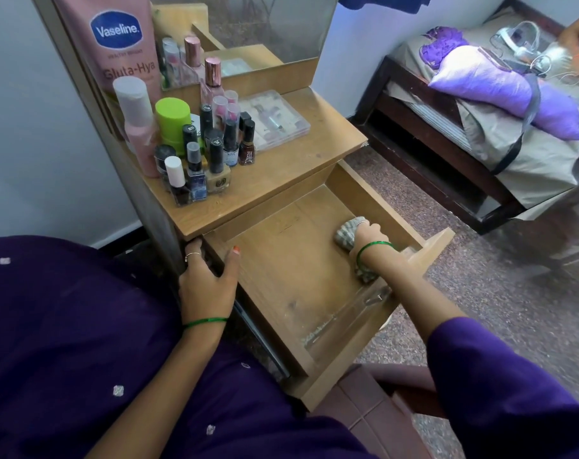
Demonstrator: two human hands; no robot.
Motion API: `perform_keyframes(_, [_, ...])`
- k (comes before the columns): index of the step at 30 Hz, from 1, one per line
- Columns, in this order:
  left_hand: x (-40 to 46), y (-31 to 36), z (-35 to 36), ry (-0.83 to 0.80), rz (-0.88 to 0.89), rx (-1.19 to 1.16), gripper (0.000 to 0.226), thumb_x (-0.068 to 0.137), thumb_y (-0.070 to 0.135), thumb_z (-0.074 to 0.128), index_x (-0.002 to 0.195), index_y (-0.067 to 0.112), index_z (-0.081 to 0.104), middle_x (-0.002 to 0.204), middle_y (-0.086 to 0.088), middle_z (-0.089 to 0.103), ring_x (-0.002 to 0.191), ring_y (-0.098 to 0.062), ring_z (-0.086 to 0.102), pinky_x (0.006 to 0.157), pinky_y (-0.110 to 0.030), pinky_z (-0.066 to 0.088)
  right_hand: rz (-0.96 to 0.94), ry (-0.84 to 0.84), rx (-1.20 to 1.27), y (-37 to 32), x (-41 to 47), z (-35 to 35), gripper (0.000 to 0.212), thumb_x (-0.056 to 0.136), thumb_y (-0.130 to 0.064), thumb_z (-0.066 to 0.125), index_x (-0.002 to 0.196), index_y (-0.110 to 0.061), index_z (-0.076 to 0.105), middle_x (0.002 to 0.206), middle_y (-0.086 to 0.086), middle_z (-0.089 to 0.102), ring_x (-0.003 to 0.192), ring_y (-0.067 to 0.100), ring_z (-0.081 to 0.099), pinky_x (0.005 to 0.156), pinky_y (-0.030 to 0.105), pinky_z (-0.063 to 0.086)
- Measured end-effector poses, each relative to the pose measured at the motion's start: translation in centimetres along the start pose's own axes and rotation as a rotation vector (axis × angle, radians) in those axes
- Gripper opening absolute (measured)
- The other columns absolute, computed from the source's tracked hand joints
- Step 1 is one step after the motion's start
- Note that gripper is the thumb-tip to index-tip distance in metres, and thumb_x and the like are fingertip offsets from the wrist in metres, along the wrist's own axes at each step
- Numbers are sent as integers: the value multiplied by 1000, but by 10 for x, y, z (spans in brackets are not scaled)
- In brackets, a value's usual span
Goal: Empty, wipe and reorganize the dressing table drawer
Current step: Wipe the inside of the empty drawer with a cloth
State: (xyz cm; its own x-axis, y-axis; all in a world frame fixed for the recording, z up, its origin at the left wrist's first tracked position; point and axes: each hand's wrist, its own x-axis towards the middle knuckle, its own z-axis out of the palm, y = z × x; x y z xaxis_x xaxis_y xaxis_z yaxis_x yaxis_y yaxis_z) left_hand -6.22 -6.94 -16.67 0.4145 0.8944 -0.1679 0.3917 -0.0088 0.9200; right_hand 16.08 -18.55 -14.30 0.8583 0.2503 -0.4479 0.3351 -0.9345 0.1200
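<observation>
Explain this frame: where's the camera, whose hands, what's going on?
There is one picture, from a wide-angle camera worn on a person's head, looking down at their own hands. No robot is involved.

The wooden drawer of a dressing table is pulled out and looks emptied. The right hand presses a grey cloth onto the drawer floor near its right wall, apparently wiping. The left hand grips the drawer's left edge and holds nothing else.

On the tabletop above stand nail polish bottles, a green-capped jar, a pink bottle and a clear flat case. A large Vaseline tube stands behind them. A bed is at upper right.
</observation>
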Motion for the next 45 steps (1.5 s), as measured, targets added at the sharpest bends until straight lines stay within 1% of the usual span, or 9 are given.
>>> perform_keyframes(9, [0, -1, 1, 8, 20, 9, 62, 87, 38, 63, 137, 10, 41, 126, -11, 58, 115, -25, 56, 92, -31, 46, -235, -66, -51, -24, -36, 21, 38, 84, -10, 62, 119, 1, 49, 107, 12, 56, 97, 25, 59, 87, 33, 53])
perform_keyframes(15, [-1, 1, 2, 20, 12, -1, 62, 87, 36, 63, 138, 9, 40, 124, -12, 59, 112, -24, 58, 86, -26, 45, -351, -163, -31, -42, -78, 32, 45, 85, -18, 66, 122, -1, 46, 110, 11, 54, 97, 25, 59, 83, 30, 53])
perform_keyframes(18, [0, 1, 3, 27, 10, -6, 61, 87, 35, 64, 137, 8, 41, 121, -12, 61, 108, -25, 60, 82, -25, 45, -367, -256, 9, -43, -85, 28, 38, 88, -23, 60, 119, -3, 49, 94, 6, 53, 79, 18, 54, 67, 25, 49])
perform_keyframes(22, [0, -1, 3, 32, 7, -2, 59, 87, 35, 64, 135, 9, 42, 119, -12, 62, 106, -24, 61, 77, -24, 45, -350, -344, 153, -41, -97, 32, 48, 89, -31, 59, 128, -9, 43, 118, 8, 56, 101, 23, 56, 81, 29, 48])
perform_keyframes(27, [0, 0, 3, 20, 7, -1, 60, 87, 35, 63, 136, 9, 41, 120, -12, 60, 107, -26, 60, 78, -27, 47, -197, -510, 731, -22, -80, 3, 37, 86, -14, 61, 119, -7, 46, 98, 8, 61, 97, 25, 63, 86, 37, 56])
perform_keyframes(30, [-1, 3, 2, 23, -5, -8, 62, 87, 36, 63, 138, 9, 39, 118, -10, 60, 107, -25, 60, 82, -29, 48, -161, -345, 939, -12, -51, -17, 28, 85, -5, 60, 111, 2, 52, 94, 14, 65, 86, 26, 68, 79, 37, 58])
perform_keyframes(35, [-2, 2, 0, 13, -5, -13, 62, 87, 37, 62, 137, 9, 40, 116, -8, 61, 108, -24, 59, 89, -36, 51, -74, 251, 543, -11, -4, -21, 56, 79, -10, 66, 126, 3, 38, 120, 18, 52, 105, 33, 57, 84, 36, 48])
perform_keyframes(40, [-2, 4, 1, 19, -12, -29, 59, 92, 37, 54, 141, 9, 38, 127, -10, 56, 115, -20, 55, 87, -26, 44, -88, 211, 337, -31, 16, -11, 40, 88, -11, 52, 126, -3, 46, 126, 13, 40, 110, 35, 49, 84, 38, 44])
perform_keyframes(45, [-1, 4, 1, 65, -26, -36, 48, 95, 32, 51, 136, 8, 44, 106, 2, 56, 99, -11, 55, 78, -22, 40, -258, 194, 223, -71, 0, 3, 37, 88, -9, 47, 124, -9, 53, 134, 9, 38, 115, 34, 41, 98, 49, 43])
